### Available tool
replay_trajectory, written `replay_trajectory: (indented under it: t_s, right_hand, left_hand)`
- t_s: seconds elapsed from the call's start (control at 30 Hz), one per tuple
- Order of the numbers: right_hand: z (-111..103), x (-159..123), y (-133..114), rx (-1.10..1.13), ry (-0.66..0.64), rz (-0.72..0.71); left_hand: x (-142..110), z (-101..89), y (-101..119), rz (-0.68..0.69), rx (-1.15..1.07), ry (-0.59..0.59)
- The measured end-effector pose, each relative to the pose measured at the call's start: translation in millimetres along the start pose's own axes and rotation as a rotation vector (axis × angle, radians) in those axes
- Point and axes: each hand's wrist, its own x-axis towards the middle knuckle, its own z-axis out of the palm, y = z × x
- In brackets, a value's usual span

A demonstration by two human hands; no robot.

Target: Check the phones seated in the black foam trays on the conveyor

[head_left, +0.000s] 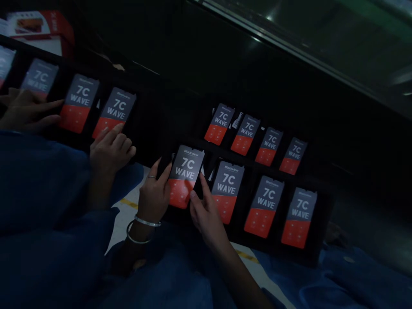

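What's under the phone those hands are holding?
A dark tray shows around the phone, which is pinched between the left hand and right hand. The spot right beneath the phone is covered, so it can't be seen.

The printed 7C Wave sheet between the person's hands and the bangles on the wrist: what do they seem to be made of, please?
The printed 7C Wave sheet looks like thin plastic film or coated paper, smooth with a soft sheen; the picture cannot settle which. The bangles look like polished silver-coloured metal, because narrow bright highlights run along their curves.
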Motion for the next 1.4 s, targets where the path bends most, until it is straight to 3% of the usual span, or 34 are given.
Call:
replay_trajectory:
  t_s: [1.4]
  right_hand:
    - [1.0,4.0,2.0,0.081,-0.003,0.021]
  left_hand:
    - [0.4,1.6,-2.5,0.018,-0.003,0.012]
